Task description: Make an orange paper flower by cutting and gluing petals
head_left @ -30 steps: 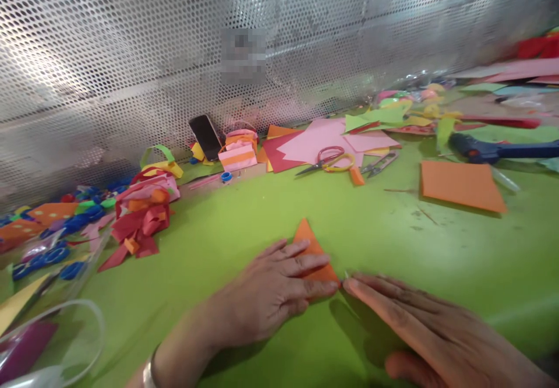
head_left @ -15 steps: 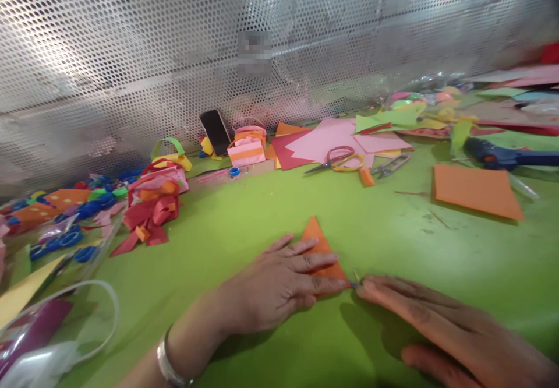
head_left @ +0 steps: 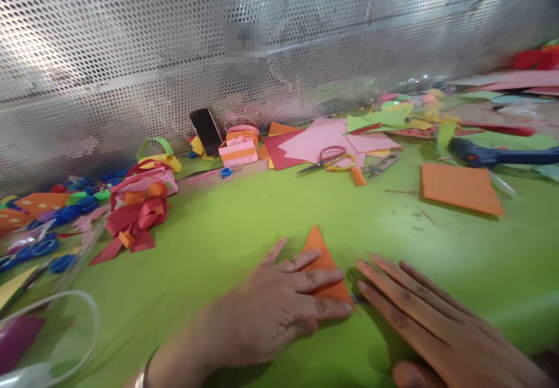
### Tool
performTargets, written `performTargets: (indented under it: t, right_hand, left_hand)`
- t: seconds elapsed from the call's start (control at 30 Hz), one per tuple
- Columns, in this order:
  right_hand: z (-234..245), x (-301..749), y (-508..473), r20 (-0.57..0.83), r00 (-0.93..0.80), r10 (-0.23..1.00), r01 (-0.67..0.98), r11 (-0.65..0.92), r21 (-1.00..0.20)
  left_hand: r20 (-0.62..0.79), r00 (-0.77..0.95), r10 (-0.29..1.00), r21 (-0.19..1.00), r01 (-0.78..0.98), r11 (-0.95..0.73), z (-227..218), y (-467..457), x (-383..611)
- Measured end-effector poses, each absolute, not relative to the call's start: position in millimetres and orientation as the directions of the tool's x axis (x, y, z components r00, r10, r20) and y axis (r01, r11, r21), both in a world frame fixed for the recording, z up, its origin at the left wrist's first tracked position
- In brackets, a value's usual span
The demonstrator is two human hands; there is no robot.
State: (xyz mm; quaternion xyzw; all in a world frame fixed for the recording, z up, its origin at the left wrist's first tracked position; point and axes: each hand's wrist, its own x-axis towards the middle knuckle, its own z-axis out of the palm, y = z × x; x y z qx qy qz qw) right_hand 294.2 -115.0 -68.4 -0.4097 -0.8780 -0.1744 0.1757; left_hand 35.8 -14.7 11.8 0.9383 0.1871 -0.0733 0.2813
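Observation:
A folded orange paper triangle (head_left: pixel 317 247) lies on the green table (head_left: pixel 262 213) near the front edge. My left hand (head_left: pixel 279 309) rests flat on the triangle's lower part, fingers stretched out to the right. My right hand (head_left: pixel 419 318) lies just right of the triangle with its fingers straight and slightly spread on the green surface. Its fingertips are close to the triangle's right corner. Neither hand holds anything.
Scissors (head_left: pixel 328 161) lie on pink and red sheets (head_left: pixel 314 137) at the back. An orange sheet (head_left: pixel 458 189) and a blue glue gun (head_left: pixel 493 154) are at right. A phone (head_left: pixel 205 131), paper baskets (head_left: pixel 238 149) and red strips (head_left: pixel 135 219) crowd the left. A perforated metal wall (head_left: pixel 279 44) stands behind.
My right hand's fingers have spread and shifted a little forward beside the triangle. My left hand stays pressed on the paper. The view has shifted slightly.

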Motion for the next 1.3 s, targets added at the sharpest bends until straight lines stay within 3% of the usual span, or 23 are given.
performTargets:
  t: [0.2,0.53,0.77,0.93,1.07,1.3]
  right_hand:
    - [-72.9,300.1,-121.8,0.481,-0.581,0.657,0.780,0.619,0.097]
    - [-79.4,301.1,-118.7,0.520,-0.614,0.594,0.739,0.665,0.112]
    - [-74.2,305.0,-119.3,0.506,-0.629,0.590,0.693,0.721,0.022]
    - [-73.9,308.3,-119.1,0.465,-0.648,0.604,0.671,0.741,-0.028]
    - [-73.9,309.5,-117.2,0.523,-0.629,0.575,0.635,0.768,-0.080]
    - [-65.2,312.7,-111.5,0.399,-0.630,0.667,0.665,0.728,-0.167]
  left_hand:
    - [-0.189,0.940,0.284,0.480,0.341,-0.809,8.2,-21.3,40.3]
    - [-0.218,0.935,0.280,0.462,0.351,-0.814,8.3,-21.4,41.1]
    - [-0.190,0.942,0.276,0.452,0.334,-0.827,8.7,-20.0,40.4]
    - [-0.260,0.926,0.274,0.443,0.366,-0.818,10.1,-19.1,42.3]
    - [-0.270,0.922,0.278,0.458,0.376,-0.805,9.8,-18.9,43.4]
    - [-0.265,0.912,0.313,0.499,0.408,-0.765,9.2,-22.4,43.0]
